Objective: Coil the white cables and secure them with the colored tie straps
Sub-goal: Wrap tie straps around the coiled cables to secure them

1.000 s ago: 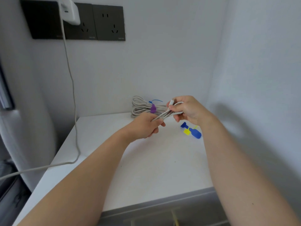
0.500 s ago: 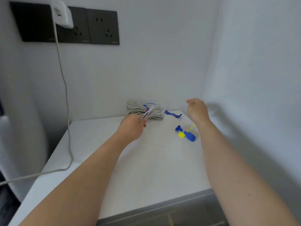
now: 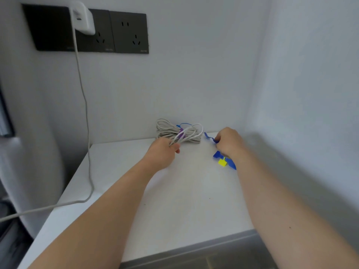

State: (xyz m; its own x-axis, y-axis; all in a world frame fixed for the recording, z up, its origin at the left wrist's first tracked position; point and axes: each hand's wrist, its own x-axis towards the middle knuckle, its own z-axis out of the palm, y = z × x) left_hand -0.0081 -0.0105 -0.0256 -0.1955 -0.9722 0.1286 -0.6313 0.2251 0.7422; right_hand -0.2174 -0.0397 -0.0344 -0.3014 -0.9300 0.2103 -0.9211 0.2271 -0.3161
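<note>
My left hand (image 3: 164,150) grips a small coiled white cable (image 3: 191,130) and holds it up over the back of the white table (image 3: 155,200). Behind it lies a bigger grey-white cable bundle (image 3: 168,131) bound with a purple tie strap (image 3: 181,131). My right hand (image 3: 228,141) is down at the back right of the table, its fingers pinching a blue tie strap (image 3: 208,137). More straps lie just in front of that hand: a blue one (image 3: 230,164) and a yellow one (image 3: 222,162).
A white charger (image 3: 82,18) sits in a black wall socket panel (image 3: 116,32); its cable (image 3: 85,117) hangs down and runs off the table's left edge. Walls close the back and right sides. A grey ledge (image 3: 194,257) lies below the table's front edge.
My right hand let go of the small coil, moved right and came down onto the blue strap. My left hand kept the coil and carried it back toward the bundle.
</note>
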